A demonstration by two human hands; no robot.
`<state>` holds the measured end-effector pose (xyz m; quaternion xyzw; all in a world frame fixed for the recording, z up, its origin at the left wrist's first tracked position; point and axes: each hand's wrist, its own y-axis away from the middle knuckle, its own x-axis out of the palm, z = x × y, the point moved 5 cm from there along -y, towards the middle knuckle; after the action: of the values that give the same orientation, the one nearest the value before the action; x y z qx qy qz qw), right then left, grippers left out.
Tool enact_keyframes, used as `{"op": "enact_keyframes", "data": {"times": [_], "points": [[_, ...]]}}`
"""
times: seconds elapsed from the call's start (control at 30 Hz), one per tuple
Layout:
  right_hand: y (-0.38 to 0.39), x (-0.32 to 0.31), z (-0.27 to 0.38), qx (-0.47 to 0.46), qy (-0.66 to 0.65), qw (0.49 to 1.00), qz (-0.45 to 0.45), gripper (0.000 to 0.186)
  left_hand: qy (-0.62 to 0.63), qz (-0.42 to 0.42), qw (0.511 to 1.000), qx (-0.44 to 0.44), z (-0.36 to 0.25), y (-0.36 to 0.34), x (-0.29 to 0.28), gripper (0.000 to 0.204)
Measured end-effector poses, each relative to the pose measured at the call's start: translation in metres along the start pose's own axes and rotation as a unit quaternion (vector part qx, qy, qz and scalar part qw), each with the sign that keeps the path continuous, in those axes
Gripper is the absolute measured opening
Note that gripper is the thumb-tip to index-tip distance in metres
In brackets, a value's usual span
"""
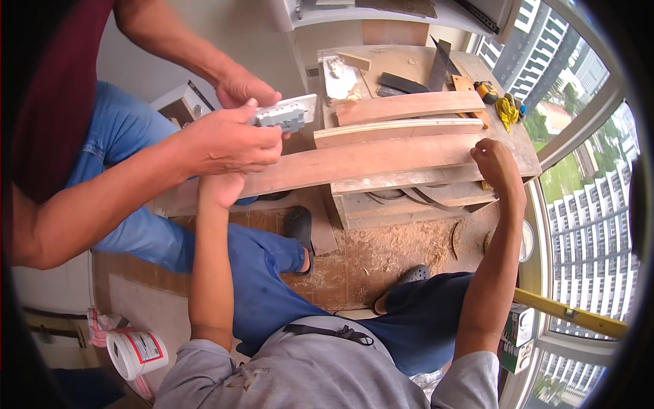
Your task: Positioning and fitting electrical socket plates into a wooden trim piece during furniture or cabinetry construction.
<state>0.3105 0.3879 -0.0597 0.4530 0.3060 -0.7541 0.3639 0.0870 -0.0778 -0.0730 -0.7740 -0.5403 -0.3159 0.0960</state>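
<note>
A long reddish wooden board (368,160) lies across the bench, its left part reaching past the bench edge. My right hand (497,162) is closed at the board's right end, fingers curled against it. At the left part of the board is my left hand (221,189); its fingers are hidden behind a co-worker's hand (228,140). Between both hands the co-worker holds a white electrical faceplate (289,114) with a grey back, above the board. Behind my board lie a plywood strip (398,131) and another reddish board (409,105).
The wooden workbench (518,146) carries a handsaw (439,65), a dark flat block (402,83), a tape measure (486,92) and yellow cord (507,112). Shavings (388,255) cover the floor. A white bucket (136,354) stands left, a yellow level (569,311) right by the windows.
</note>
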Motion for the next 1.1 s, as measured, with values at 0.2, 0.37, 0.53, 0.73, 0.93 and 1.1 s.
{"op": "enact_keyframes", "data": {"times": [0.2,0.37,0.53,0.73,0.93,1.1], "points": [[0.002,0.01,0.059,-0.052,-0.033,0.998,-0.01,0.035,-0.091,0.057,0.991,-0.083,0.03,0.003,-0.047,0.028],[0.014,0.058,0.11,0.012,-0.44,0.887,0.137,0.042,-0.131,0.11,0.982,-0.076,0.015,-0.002,-0.011,0.028],[0.022,0.103,0.162,0.067,-0.598,0.759,0.248,0.049,-0.088,0.112,0.984,-0.105,0.015,-0.001,0.011,0.031],[0.026,0.118,0.221,0.093,-0.662,0.679,0.304,0.044,-0.885,0.339,0.209,0.243,-0.009,0.022,0.058,0.043],[0.026,0.122,0.231,0.079,-0.661,0.703,0.249,0.02,-0.844,0.361,0.046,0.395,-0.004,0.039,0.075,0.04],[0.035,0.12,0.181,0.094,-0.65,0.72,0.224,0.018,-0.754,0.423,0.191,0.465,0.018,0.035,0.093,0.029]]}}
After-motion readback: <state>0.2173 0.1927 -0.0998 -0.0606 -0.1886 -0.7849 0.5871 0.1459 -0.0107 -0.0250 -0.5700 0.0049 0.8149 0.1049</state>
